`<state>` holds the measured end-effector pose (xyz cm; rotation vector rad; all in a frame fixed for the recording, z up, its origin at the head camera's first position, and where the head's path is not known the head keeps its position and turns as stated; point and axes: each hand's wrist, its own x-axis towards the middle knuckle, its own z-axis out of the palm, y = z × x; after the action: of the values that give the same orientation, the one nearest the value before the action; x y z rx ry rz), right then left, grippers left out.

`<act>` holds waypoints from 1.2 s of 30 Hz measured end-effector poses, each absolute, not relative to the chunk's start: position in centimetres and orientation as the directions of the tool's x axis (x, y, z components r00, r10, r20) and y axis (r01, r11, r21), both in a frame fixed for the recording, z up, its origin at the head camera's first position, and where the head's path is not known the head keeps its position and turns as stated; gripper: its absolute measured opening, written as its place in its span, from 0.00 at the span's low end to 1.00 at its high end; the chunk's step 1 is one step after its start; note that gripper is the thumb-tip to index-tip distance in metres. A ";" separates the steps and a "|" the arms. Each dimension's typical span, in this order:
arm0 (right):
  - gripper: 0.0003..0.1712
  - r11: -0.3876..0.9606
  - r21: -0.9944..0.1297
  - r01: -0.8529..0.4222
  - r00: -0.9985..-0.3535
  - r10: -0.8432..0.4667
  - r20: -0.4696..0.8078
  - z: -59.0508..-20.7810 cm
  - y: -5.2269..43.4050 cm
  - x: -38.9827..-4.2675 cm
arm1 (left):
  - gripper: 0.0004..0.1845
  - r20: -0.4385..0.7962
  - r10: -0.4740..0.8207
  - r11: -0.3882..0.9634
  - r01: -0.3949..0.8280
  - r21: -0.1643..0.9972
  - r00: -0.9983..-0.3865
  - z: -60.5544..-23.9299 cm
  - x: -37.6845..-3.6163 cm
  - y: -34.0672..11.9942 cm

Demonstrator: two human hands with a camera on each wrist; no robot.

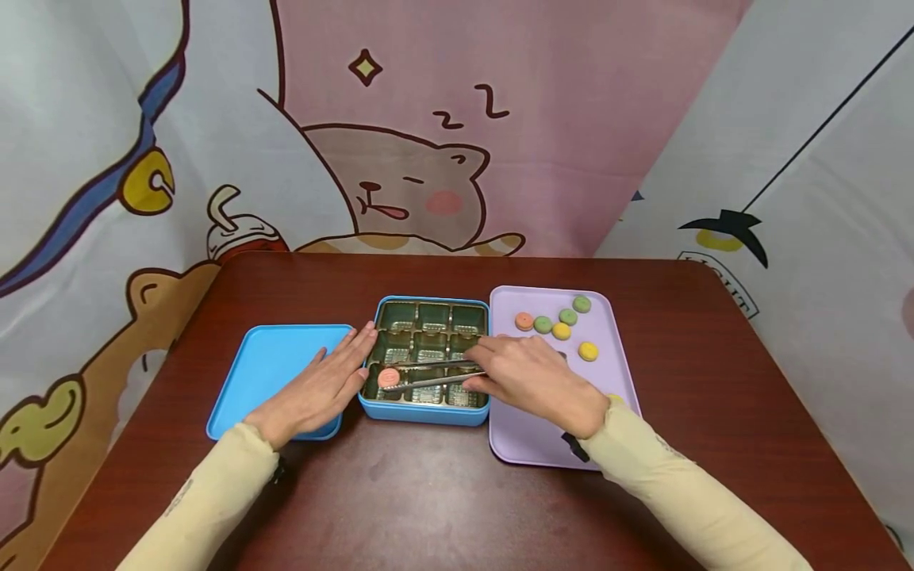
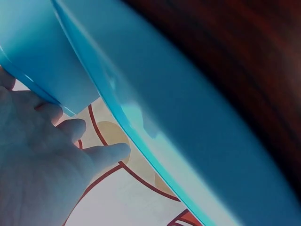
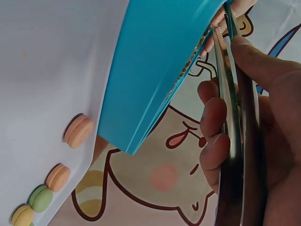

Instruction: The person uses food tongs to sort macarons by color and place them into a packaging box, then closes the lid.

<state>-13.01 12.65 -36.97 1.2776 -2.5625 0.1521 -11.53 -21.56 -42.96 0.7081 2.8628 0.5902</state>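
Note:
My right hand point(image 1: 531, 377) grips a pair of metal tongs point(image 3: 227, 113), fingers on one arm and thumb on the other. The tongs reach left across a blue box point(image 1: 424, 414) with a gold divided insert point(image 1: 432, 317). At their tips is a pink macaron point(image 1: 389, 377), in the front-left compartment of the insert. My left hand point(image 1: 317, 388) lies with straight fingers against the left side of the box, fingertips right at its rim. In the left wrist view, the fingers point(image 2: 110, 153) stay extended beside the blue box wall.
Left of the box lies a flat blue lid point(image 1: 286, 357), partly under my left forearm. To the right a lilac tray point(image 1: 514, 432) carries several macarons, among them an orange one point(image 1: 524, 321), a green one point(image 1: 581, 304) and a yellow one point(image 1: 589, 351). A printed cloth point(image 1: 571, 119) hangs behind the table.

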 end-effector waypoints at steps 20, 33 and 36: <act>0.22 0.714 -0.237 -0.659 -0.744 -0.573 0.344 -36.0 19.6 -11.4 | 0.33 -0.034 0.467 0.818 0.418 0.395 -0.883 -42.8 -11.3 -21.1; 0.28 0.862 -0.234 -0.449 -0.882 -0.386 0.269 -37.0 26.2 -10.0 | 0.33 -0.028 0.458 0.817 0.409 0.407 -0.888 -42.8 -11.2 -21.1; 0.29 0.888 -0.200 -0.414 -0.898 -0.362 0.249 -37.5 26.8 -10.0 | 0.33 -0.023 0.464 0.813 0.415 0.410 -0.886 -42.8 -11.2 -21.0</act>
<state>-9.99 26.79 -37.54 0.5928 -2.8517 0.3687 -11.21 -21.05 -42.81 0.6993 2.8738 0.6071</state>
